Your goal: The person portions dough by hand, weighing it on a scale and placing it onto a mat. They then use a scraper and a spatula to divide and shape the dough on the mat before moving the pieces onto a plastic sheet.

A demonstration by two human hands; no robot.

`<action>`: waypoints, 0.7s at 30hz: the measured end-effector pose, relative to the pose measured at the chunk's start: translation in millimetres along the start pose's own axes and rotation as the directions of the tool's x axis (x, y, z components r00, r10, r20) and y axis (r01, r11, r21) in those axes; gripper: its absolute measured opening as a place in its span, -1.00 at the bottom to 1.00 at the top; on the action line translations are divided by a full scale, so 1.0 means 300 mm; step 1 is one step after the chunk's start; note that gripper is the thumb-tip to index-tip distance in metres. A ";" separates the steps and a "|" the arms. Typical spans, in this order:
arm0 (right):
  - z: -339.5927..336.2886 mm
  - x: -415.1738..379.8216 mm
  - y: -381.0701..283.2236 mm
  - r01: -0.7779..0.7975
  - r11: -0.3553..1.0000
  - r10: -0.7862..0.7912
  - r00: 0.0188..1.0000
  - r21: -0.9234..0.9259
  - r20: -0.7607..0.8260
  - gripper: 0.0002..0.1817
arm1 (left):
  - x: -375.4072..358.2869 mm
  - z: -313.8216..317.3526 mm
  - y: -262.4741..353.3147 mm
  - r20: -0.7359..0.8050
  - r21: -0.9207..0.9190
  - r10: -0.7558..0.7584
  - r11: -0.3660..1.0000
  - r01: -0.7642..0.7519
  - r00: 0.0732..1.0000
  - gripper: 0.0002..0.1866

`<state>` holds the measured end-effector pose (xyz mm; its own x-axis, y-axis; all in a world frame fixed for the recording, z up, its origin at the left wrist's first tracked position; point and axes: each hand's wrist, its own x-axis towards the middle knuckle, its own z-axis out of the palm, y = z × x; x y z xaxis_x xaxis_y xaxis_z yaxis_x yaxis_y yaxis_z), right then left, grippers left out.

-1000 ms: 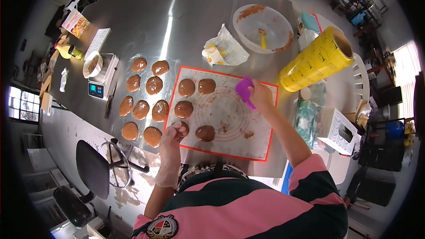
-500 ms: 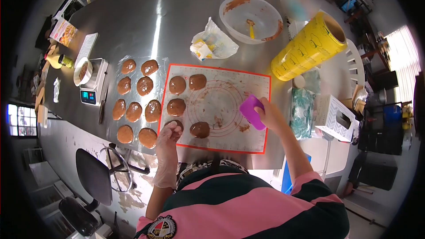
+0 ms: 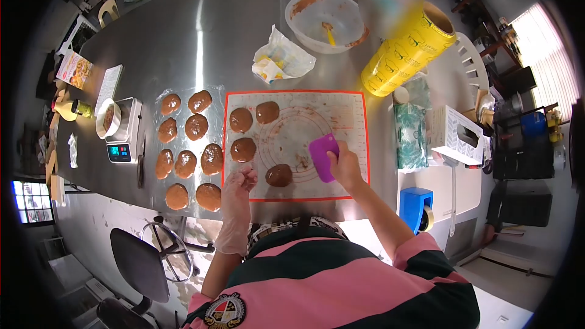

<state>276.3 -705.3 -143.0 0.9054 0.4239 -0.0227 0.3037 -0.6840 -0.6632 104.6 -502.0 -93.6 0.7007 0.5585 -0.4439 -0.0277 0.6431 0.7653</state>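
My right hand [image 3: 347, 167] is bare and grips a purple dough scraper [image 3: 323, 157] above the right half of a red-bordered baking mat [image 3: 341, 109]. My left hand [image 3: 241, 186], in a clear plastic glove, is at the mat's lower left edge with its fingers curled together. Whatever lies under or in those fingers is hidden. Just above it is a flat brown dough round [image 3: 243, 150]. Another round [image 3: 279, 175] sits between my two hands, and two more lie at the mat's upper left. Brown smears mark the printed circles.
Several brown rounds [image 3: 196, 127] rest on clear plastic film left of the mat. Beyond are a digital scale [image 3: 125, 140] with a bowl, a smeared mixing bowl [image 3: 311, 30], a crumpled wrapper [image 3: 283, 55] and a large yellow film roll [image 3: 405, 49]. A tissue box [image 3: 457, 134] stands right.
The scraper and my right hand have moved left across the mat. My left hand stays near the lower left edge; the brown round partly visible beneath it before is no longer seen. The view has shifted slightly.
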 end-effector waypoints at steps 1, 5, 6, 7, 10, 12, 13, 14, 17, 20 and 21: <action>0.008 0.004 -0.004 0.001 1.000 -0.001 1.000 -0.002 -0.009 -0.73 | 0.005 -0.007 0.009 0.022 0.005 -0.019 1.000 0.019 1.000 -0.74; 0.011 0.023 -0.014 0.007 0.998 -0.001 0.994 0.055 -0.108 -0.76 | 0.030 -0.044 0.044 0.080 -0.012 0.042 0.999 -0.041 0.996 -0.70; 0.012 0.029 -0.018 -0.037 0.999 0.036 0.994 -0.006 -0.107 -0.77 | 0.033 -0.051 0.053 0.054 -0.018 0.034 0.999 -0.033 0.998 -0.71; 0.022 0.032 -0.027 -0.069 0.997 0.067 0.996 -0.035 -0.056 -0.78 | 0.037 -0.057 0.062 0.030 -0.024 0.026 0.999 -0.026 0.999 -0.71; 0.063 0.033 -0.069 -0.004 0.991 -0.004 0.998 -0.134 -0.057 -0.79 | 0.038 -0.088 0.067 0.046 -0.015 -0.015 1.000 0.016 0.999 -0.72; 0.068 0.036 -0.103 0.007 0.987 -0.013 0.999 -0.163 -0.035 -0.80 | 0.037 -0.104 0.068 0.039 0.005 -0.037 0.999 0.037 0.999 -0.72; 0.069 0.038 -0.116 0.022 0.981 -0.025 1.000 -0.191 -0.013 -0.80 | 0.035 -0.111 0.070 0.032 0.025 -0.055 0.998 0.054 0.998 -0.71; 0.075 0.043 -0.114 0.018 0.982 -0.021 1.000 -0.190 -0.015 -0.80 | 0.036 -0.114 0.074 0.034 0.028 -0.057 0.998 0.056 0.998 -0.71; 0.077 0.061 -0.105 0.043 0.978 -0.032 0.998 -0.203 0.055 -0.80 | 0.040 -0.103 0.087 0.059 0.044 -0.069 0.997 0.066 0.996 -0.74; 0.068 0.073 -0.103 0.115 0.974 -0.084 0.983 -0.194 0.161 -0.78 | 0.058 -0.047 0.083 0.261 0.561 0.008 0.813 -0.159 0.965 -0.76; 0.068 0.076 -0.103 0.156 0.969 -0.118 0.974 -0.193 0.195 -0.77 | 0.069 -0.017 0.067 0.476 0.732 0.078 0.516 -0.444 0.876 -0.78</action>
<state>281.6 -662.4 -138.2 0.7879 0.6092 -0.0897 0.4926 -0.7110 -0.5018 114.9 -474.8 -89.8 0.9510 0.2898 -0.1074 0.1968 -0.2997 0.9335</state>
